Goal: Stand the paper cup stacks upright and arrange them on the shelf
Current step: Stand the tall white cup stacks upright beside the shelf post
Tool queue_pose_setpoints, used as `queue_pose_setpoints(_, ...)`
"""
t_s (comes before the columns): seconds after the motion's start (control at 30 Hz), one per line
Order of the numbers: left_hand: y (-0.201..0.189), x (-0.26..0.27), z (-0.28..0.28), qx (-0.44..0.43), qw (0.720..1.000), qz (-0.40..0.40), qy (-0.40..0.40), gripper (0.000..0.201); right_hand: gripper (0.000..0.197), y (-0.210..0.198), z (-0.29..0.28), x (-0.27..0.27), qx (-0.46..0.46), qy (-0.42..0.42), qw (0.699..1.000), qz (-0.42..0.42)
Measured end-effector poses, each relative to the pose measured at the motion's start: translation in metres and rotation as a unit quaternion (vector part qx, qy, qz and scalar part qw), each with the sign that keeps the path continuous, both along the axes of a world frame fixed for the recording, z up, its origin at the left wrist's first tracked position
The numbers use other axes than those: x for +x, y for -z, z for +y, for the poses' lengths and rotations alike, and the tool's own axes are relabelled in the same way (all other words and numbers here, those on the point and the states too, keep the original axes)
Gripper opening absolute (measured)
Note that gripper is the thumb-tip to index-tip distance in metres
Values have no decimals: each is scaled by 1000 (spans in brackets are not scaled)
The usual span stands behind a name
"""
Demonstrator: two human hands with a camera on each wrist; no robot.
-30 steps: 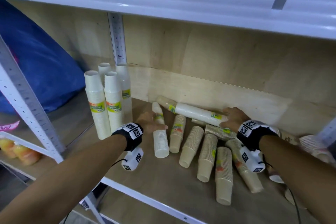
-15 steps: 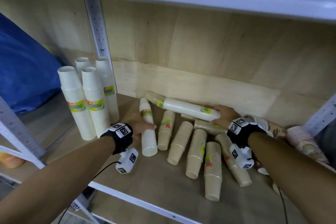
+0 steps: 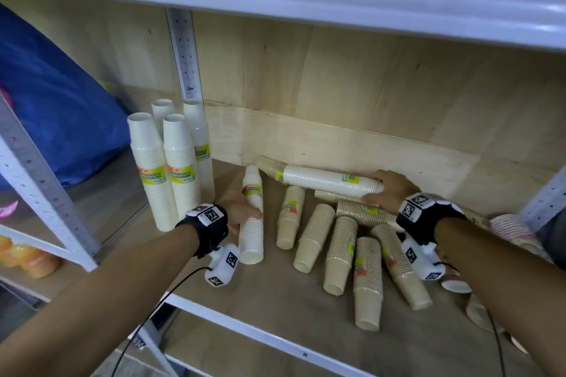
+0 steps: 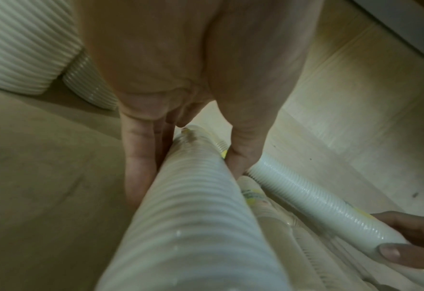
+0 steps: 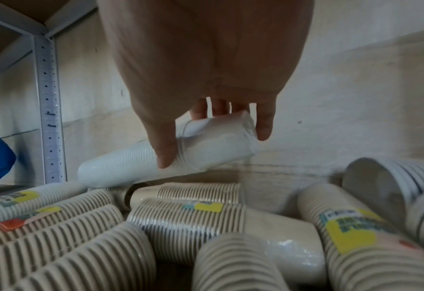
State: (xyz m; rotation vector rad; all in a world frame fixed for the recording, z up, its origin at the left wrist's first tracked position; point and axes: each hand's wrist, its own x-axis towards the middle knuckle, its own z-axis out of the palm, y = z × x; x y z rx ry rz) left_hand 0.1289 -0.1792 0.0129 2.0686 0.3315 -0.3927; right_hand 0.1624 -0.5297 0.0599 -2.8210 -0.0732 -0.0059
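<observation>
two hands on fallen cup stacks on a wooden shelf

a wooden shelf [image 3: 275, 309] with a white metal frame [image 3: 186, 55] fills the view, backed by a plywood wall. a large blue bag [image 3: 55, 113] sits on the next shelf section to the left.

at the left end of the shelf, four white cup stacks [image 3: 171, 162] stand upright, close together, with yellow-green labels.

along the back wall lies a long white cup stack [image 3: 324, 182], on its side, resting across the far ends of other fallen stacks. the right hand [image 3: 390, 191] grasps its right end: in the right wrist view the thumb and fingers [image 5: 165, 149] curl around the wrapped end.

left of centre, a shorter white cup stack [image 3: 251, 214] lies on its side, pointing toward the back wall. the left hand [image 3: 242, 213] grasps it around the middle; in the left wrist view the fingers lie along one side and the thumb [image 4: 241, 153] along the other.

between the two arms, several beige cup stacks [image 3: 340, 251] lie on their sides in a loose fan, some touching. more patterned cups [image 3: 514, 228] lie at the far right, partly hidden by the right arm.
</observation>
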Motion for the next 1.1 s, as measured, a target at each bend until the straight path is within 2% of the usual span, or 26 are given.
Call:
queue_pose_setpoints(0.2, -17, -11, 10, 2, 997, -75, 10, 54, 60, -34, 16, -12, -6, 17, 999, -44)
queue_pose_setpoints(0.33, -35, -19, 16, 57, 990, -128, 23, 49, 56, -60, 37, -16, 66, -4, 994, -84)
queue_pose_setpoints(0.5, -49, -25, 24, 79, 981, -174, 14, 64, 48, -98, 74, -19, 108, -44, 986, -123)
queue_pose_setpoints(0.67, -64, -31, 32, 87, 970, -226, -3, 66, 47, -132, 111, -25, 153, -72, 971, -169)
queue_pose_setpoints(0.87, -57, -30, 43, 67, 967, -246, 16, 71, 49, -149, 151, -35, 163, -114, 968, -152)
queue_pose_setpoints(1.1, -53, -36, 39, 85, 965, -246, 18, 65, 56, -133, 188, -43, 137, -150, 974, -97)
